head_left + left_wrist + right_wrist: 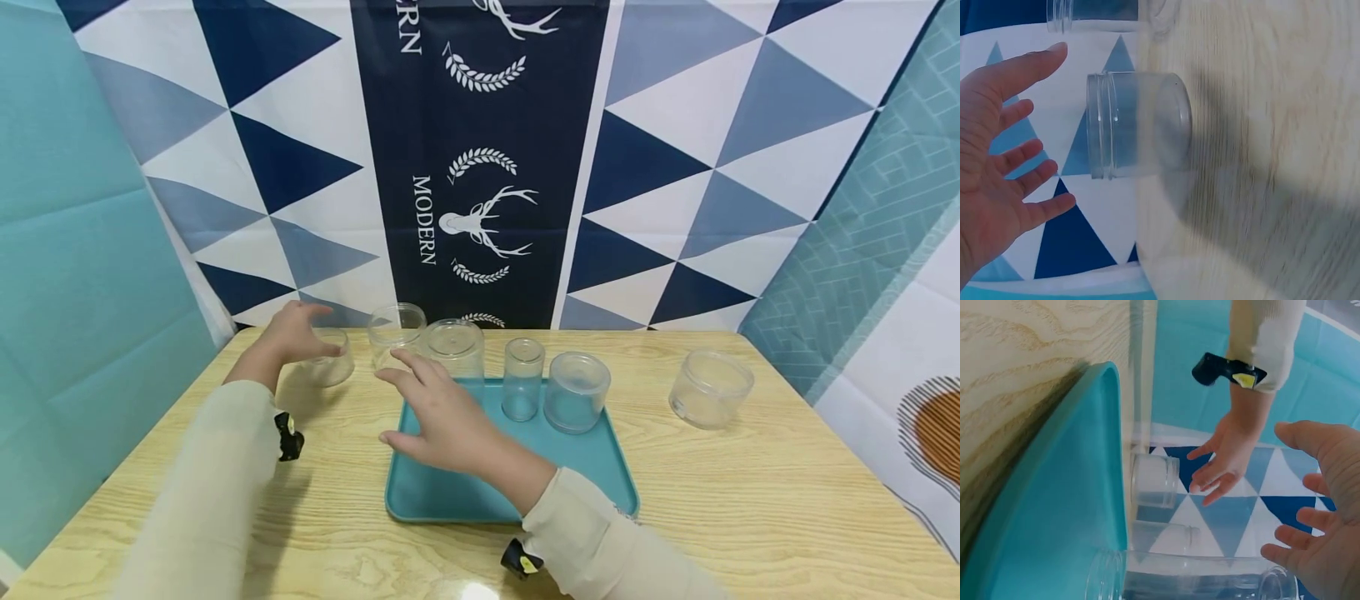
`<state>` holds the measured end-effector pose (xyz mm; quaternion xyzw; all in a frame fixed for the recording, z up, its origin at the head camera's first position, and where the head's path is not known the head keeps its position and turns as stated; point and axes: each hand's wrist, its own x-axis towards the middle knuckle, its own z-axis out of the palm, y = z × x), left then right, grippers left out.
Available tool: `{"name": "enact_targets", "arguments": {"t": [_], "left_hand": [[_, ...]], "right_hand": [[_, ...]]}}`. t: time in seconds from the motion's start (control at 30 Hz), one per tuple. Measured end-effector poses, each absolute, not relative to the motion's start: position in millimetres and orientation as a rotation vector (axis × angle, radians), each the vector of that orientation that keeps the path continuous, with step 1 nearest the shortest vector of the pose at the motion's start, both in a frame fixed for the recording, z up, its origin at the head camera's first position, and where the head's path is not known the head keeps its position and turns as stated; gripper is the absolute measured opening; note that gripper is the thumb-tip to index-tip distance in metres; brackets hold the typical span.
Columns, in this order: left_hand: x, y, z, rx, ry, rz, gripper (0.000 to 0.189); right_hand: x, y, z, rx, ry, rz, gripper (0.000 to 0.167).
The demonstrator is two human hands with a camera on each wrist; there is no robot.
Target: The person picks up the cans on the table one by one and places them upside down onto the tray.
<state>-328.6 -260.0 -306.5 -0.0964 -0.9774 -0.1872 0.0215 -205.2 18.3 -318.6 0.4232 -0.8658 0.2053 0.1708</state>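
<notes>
My left hand (291,335) hovers with spread fingers by a short clear jar (335,367) at the table's back left. In the left wrist view a gap shows between this hand (1004,156) and the upright jar (1138,125). Over the left part of the teal tray (450,496) is my right hand (446,417), fingers apart and holding nothing. Behind it stands a large clear jar (455,342), partly covered by the hand. A slim clear jar (522,379) and a short wide one (577,392) stand on the tray's back part.
Another clear jar (397,327) stands at the back of the wooden table (337,517), left of the large one. To the right of the tray sits a short wide jar (710,390). A patterned cloth (480,167) hangs behind the table.
</notes>
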Motion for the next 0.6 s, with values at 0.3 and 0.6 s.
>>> {"name": "enact_targets", "arguments": {"t": [0.3,0.6], "left_hand": [[-343,-256,-310,-0.198,-3.07,-0.685,0.083],[-348,-254,-324,-0.161,-3.102,-0.587,0.077]], "right_hand": [[-204,11,-324,1.055,-2.488,0.929,0.067],[-197,2,-330,0.945,-2.593,1.162,0.074]]}}
